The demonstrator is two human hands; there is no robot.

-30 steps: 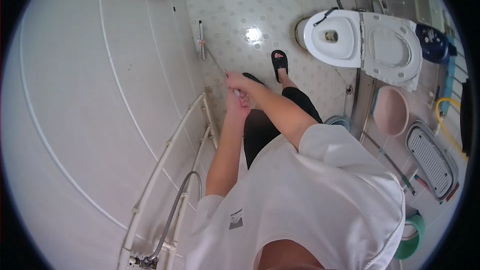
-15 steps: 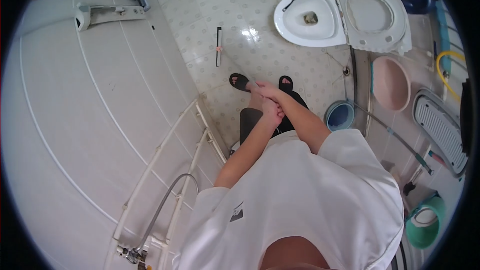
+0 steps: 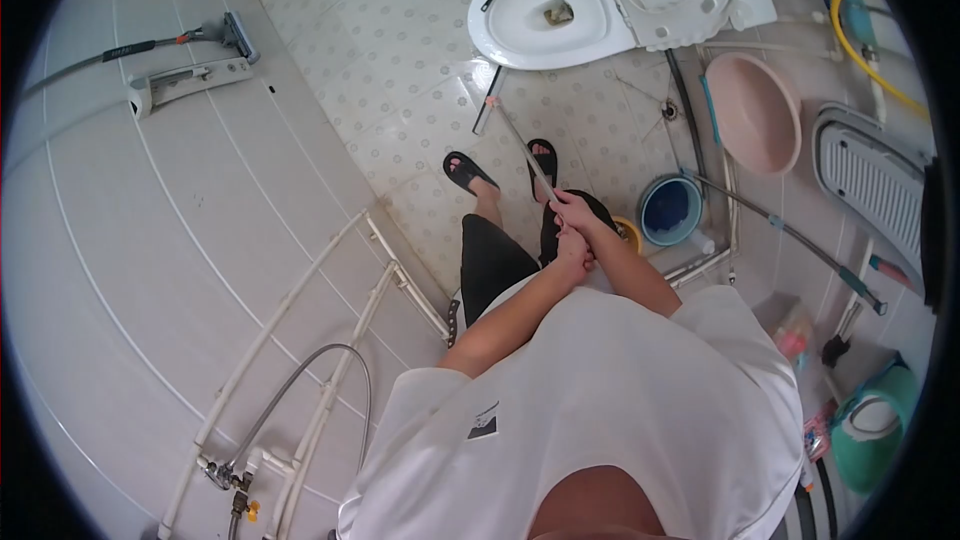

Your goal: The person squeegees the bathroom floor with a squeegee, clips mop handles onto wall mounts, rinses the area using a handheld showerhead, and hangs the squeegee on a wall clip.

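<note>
A floor squeegee (image 3: pixel 520 140) with a long grey handle slants down from my hands. Its thin dark-and-white blade rests on the patterned tile floor, just below the toilet bowl, with a pink piece at the joint. My right hand (image 3: pixel 573 209) is wrapped round the handle, farther down toward the blade. Close behind it, my left hand (image 3: pixel 576 252) is closed on the handle's upper end. My feet in black sandals (image 3: pixel 467 172) stand on either side of the handle.
The open toilet (image 3: pixel 550 12) has a black-handled item on its rim. At right are a blue bucket (image 3: pixel 671 211), a pink basin (image 3: pixel 756 114), a leaning pole (image 3: pixel 800 238), a grey washboard (image 3: pixel 872 180) and a green basin (image 3: pixel 868 445). White pipes (image 3: pixel 290 300) line the left wall.
The squeegee blade has swung right across the floor toward the toilet. Both hands have moved right and slightly lower in view, still on the handle. The view has shifted too.
</note>
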